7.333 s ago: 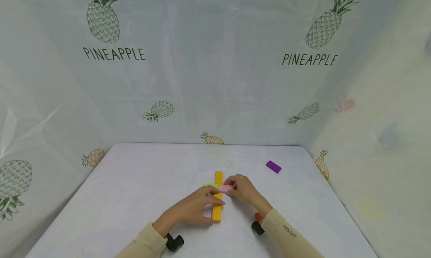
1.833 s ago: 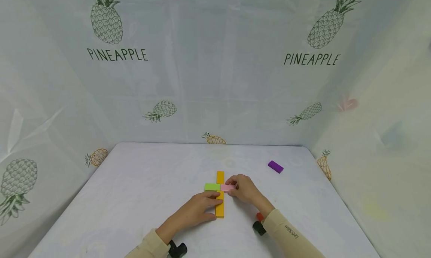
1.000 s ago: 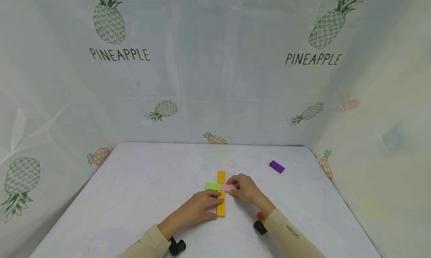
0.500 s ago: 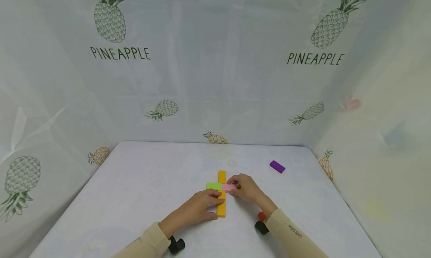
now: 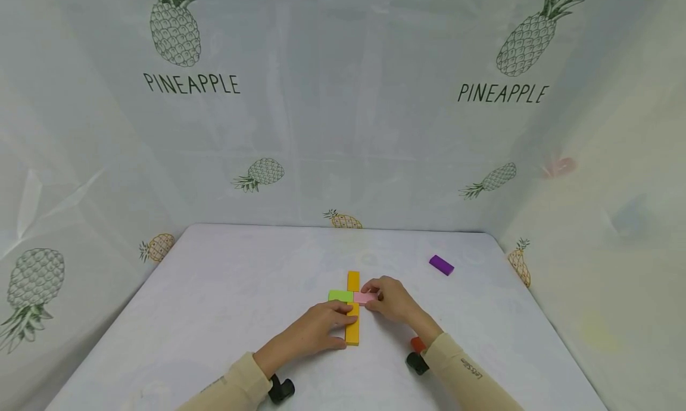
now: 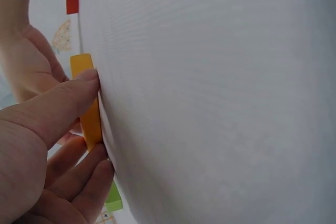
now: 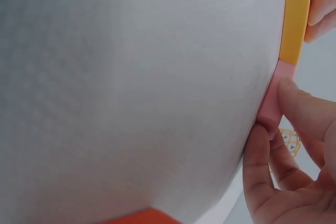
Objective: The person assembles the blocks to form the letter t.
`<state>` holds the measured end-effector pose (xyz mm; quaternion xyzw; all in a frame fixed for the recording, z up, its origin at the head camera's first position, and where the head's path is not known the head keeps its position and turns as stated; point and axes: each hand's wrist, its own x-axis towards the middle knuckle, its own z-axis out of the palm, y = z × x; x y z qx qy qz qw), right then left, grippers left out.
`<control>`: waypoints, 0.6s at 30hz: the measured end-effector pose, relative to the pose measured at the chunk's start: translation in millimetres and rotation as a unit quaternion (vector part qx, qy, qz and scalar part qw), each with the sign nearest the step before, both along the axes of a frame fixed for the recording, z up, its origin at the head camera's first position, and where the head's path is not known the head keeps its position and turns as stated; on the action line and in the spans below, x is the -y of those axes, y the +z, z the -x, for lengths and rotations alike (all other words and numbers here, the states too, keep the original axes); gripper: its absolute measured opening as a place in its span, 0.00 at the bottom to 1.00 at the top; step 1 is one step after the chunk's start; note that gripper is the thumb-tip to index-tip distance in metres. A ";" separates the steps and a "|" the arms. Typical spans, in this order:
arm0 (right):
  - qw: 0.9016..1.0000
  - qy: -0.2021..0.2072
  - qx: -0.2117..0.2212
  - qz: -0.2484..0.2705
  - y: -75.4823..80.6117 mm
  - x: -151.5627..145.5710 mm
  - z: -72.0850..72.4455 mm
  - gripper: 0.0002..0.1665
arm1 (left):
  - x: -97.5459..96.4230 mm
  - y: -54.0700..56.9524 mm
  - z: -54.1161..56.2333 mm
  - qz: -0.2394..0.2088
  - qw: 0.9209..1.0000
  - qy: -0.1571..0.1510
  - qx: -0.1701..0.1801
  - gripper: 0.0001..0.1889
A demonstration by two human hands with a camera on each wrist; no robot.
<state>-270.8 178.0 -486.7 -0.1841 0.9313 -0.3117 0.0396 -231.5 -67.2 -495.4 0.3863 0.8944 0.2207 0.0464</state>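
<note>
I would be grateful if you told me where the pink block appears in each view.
Head: lower middle, the pink block pinched by the right hand.
Left wrist: not visible.
Right wrist: toward the right edge, between thumb and fingers.
Shared landmark: the yellow strip on the person's side, lower middle in the head view, left in the left wrist view, upper right in the right wrist view.

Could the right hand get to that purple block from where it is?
Probably yes: the purple block lies beyond the right hand, with nothing showing between them. The hand grips the pink block, though, so it would likely have to let go first.
</note>
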 end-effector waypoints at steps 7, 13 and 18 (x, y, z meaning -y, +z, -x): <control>1.000 0.004 -0.001 -0.001 0.4 -1.1 1.1 0.14 | 0.4 1.6 -0.9 0.002 1.000 0.001 -0.003 0.30; 1.000 0.015 0.007 0.005 2.2 -4.5 0.9 0.20 | 0.5 1.7 -1.3 0.005 1.000 0.000 -0.007 0.29; 1.000 0.016 0.014 0.001 4.7 -7.4 -1.4 0.24 | 0.7 2.8 -2.1 0.003 1.000 0.002 -0.004 0.29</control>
